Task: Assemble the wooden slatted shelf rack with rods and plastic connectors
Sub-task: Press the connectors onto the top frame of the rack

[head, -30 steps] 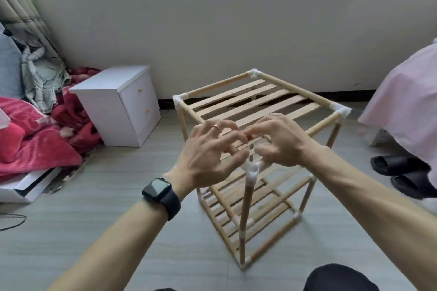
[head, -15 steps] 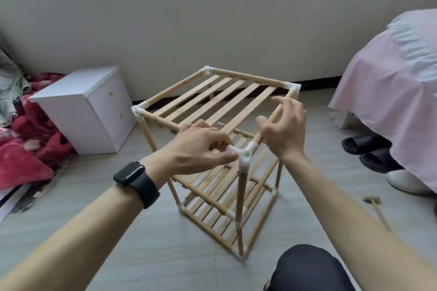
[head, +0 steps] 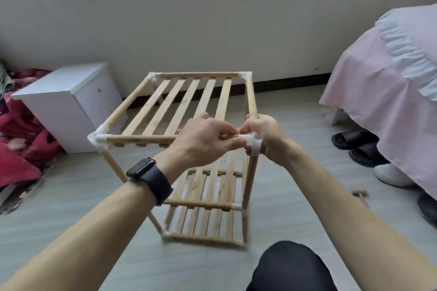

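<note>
Wooden slatted rack (head: 189, 101) stands upright on the grey floor (head: 71, 208) in the middle of the frame, with three slatted levels, the lowest ones blurred. At the far left lies a red blanket (head: 19, 149), and just beside it stands a white cabinet (head: 59, 106), near the left side of the rack but apart from it. The near-left corner connector (head: 98, 139) of white plastic joins the front rod (head: 142, 138) to its neighbours. Along this rod to the right comes the left hand (head: 203, 142), with a dark watch (head: 151, 177) on the wrist; its grip is closed over the front rod, and thumb and fingertips reach the left arm of the near-right connector (head: 254, 143). The right hand (head: 267, 139) wraps this connector from the right side, fingers curled round the place where the side rod (head: 251, 97) enters it. So the corner sits between both grips, a little right of centre, and the upright rod (head: 249, 179) hangs down from it. Lower right, a small wooden mallet (head: 360, 196) lies on the floor. Dark slippers (head: 354, 142) stand under the edge of a bed (head: 390, 90) with a pink cover at the right.
</note>
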The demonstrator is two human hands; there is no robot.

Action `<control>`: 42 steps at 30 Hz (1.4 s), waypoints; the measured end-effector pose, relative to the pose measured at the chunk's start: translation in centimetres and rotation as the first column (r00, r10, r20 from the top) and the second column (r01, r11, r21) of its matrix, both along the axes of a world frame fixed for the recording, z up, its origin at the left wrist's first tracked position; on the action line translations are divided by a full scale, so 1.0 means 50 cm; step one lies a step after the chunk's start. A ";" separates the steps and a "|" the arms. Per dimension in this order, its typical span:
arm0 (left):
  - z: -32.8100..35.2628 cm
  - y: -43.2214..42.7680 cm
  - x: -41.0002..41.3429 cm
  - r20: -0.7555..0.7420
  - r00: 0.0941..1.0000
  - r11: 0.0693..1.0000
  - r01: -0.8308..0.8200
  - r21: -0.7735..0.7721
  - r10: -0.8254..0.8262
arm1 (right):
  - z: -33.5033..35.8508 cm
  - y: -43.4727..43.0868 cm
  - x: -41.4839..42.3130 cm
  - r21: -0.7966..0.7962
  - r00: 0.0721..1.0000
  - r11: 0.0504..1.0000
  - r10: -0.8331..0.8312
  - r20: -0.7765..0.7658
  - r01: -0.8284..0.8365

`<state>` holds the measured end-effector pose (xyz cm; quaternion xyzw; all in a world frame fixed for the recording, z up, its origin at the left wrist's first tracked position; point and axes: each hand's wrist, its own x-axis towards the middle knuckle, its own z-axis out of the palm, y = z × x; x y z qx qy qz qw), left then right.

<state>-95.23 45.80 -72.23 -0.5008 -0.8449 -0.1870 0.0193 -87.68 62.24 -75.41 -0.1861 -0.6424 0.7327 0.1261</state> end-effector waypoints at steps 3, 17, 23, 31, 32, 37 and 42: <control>0.005 0.021 -0.005 0.159 0.987 0.999 -0.015 0.049 0.007 | -0.014 0.007 -0.014 -0.031 0.999 0.999 -0.009 -0.045 0.008; -0.049 0.038 0.031 -0.152 0.951 0.901 -0.195 0.389 0.271 | -0.068 -0.023 -0.049 0.137 0.980 0.984 -0.085 -0.177 0.111; -0.053 0.036 0.040 -0.245 0.913 0.900 -0.221 0.375 0.326 | -0.067 -0.030 -0.068 0.147 0.983 0.979 -0.125 -0.138 0.145; -0.058 0.025 0.055 -0.229 0.897 0.889 -0.282 0.362 0.378 | -0.068 -0.051 -0.070 0.193 0.990 0.979 -0.041 -0.138 0.068; -0.055 0.027 0.055 -0.204 0.905 0.893 -0.291 0.344 0.374 | -0.065 -0.053 -0.071 0.201 0.990 0.977 -0.041 -0.133 0.067; -0.032 -0.008 0.030 -0.127 0.973 0.967 -0.169 0.189 0.194 | -0.064 -0.047 -0.061 0.207 0.986 0.978 0.049 -0.161 -0.014; -0.020 -0.153 -0.016 -0.360 0.886 0.938 -0.339 -0.068 0.294 | -0.056 -0.031 -0.058 0.077 0.976 0.983 0.174 -0.129 -0.165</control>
